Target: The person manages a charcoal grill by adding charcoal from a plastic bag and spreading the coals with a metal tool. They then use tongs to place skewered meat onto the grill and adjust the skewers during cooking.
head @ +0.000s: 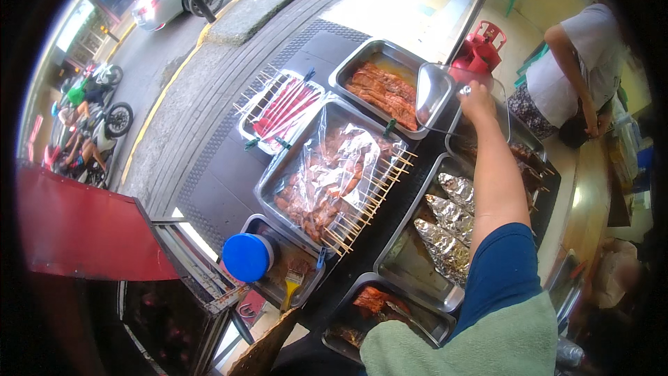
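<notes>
My right hand (477,104) grips the knob of a clear lid (493,128), held tilted between a metal tray of marinated meat slabs (381,89) and a tray of dark skewered food (527,159). My left hand is out of view. Before me, a large tray of skewered meat (334,177) lies under clear plastic, its sticks pointing right. Several foil-wrapped pieces (443,245) rest in a tray below my forearm. A yellow-handled brush (293,284) lies in a small tray beside a container with a blue lid (245,257). Nearest my body, another tray holds reddish cooked meat (373,300).
Red-tipped skewers fill a white tray (282,109) at the table's far left. A red gas cylinder (477,52) stands behind the lid. At right, a person in a white shirt (584,57) bends over. A woven fan (263,344) and red-topped metal frame (94,224) are lower left; a street lies beyond.
</notes>
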{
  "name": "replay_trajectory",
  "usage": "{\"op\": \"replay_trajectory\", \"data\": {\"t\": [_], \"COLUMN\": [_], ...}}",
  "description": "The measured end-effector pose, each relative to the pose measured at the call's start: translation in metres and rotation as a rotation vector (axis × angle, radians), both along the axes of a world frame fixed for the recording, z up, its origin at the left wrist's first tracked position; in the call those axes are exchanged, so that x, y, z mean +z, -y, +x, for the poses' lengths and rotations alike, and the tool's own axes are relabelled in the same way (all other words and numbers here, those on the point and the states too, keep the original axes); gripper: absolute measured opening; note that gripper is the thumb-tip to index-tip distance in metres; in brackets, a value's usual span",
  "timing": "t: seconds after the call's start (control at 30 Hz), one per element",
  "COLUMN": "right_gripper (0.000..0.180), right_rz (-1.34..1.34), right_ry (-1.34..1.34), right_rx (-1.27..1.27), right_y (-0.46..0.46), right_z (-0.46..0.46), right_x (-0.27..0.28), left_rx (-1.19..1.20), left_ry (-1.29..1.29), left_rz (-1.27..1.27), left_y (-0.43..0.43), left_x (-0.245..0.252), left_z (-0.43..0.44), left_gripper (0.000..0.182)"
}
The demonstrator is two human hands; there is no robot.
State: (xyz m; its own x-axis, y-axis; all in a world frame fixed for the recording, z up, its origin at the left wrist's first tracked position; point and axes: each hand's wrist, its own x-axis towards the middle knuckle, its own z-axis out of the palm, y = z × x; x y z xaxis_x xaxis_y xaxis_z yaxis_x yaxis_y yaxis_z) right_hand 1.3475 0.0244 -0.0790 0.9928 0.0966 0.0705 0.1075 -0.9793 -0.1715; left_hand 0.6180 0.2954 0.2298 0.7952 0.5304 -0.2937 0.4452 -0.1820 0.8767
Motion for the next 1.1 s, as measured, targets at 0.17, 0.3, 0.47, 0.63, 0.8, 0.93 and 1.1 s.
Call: {"op": "replay_trajectory", "data": {"t": [0.17,0.3,0.47,0.63,0.8,0.93,1.1], "right_gripper": [0.051,0.05,0.052,0.052,0.052,0.055,0.051], "right_rz": [0.045,0.086,0.164,0.17,0.223,0.212,0.423], "right_ry": [0.033,-0.01,-0.043,-0.075,-0.103,-0.092,0.267], "right_rx": [0.051,0.024,-0.032,-0.051,-0.009,0.029,0.184], "right_y": [-0.088,-0.153,-0.188,-0.198,-0.198,-0.199,-0.207], "right_z": [-0.007,-0.008,-0.007,-0.005,-0.001,-0.008,-0.09], "right_x": [0.011,0.003,-0.015,-0.024,-0.032,-0.026,0.021], "left_rx": [-0.09,-0.15,-0.089,0.004,0.012,0.054,0.061], "left_ry": [-0.039,-0.076,-0.048,-0.021,-0.042,-0.07,-0.075], "left_rz": [-0.006,0.017,0.098,0.058,0.059,-0.11,-0.002], "left_y": [-0.01,-0.015,-0.01,-0.008,-0.008,-0.004,-0.002], "left_x": [-0.006,-0.003,-0.002,-0.008,-0.01,-0.013,-0.009], "left_z": [0.01,0.013,-0.007,-0.03,-0.042,-0.054,-0.066], "left_gripper": [0.018,0.018,0.019,0.021,0.022,0.021,0.016]}}
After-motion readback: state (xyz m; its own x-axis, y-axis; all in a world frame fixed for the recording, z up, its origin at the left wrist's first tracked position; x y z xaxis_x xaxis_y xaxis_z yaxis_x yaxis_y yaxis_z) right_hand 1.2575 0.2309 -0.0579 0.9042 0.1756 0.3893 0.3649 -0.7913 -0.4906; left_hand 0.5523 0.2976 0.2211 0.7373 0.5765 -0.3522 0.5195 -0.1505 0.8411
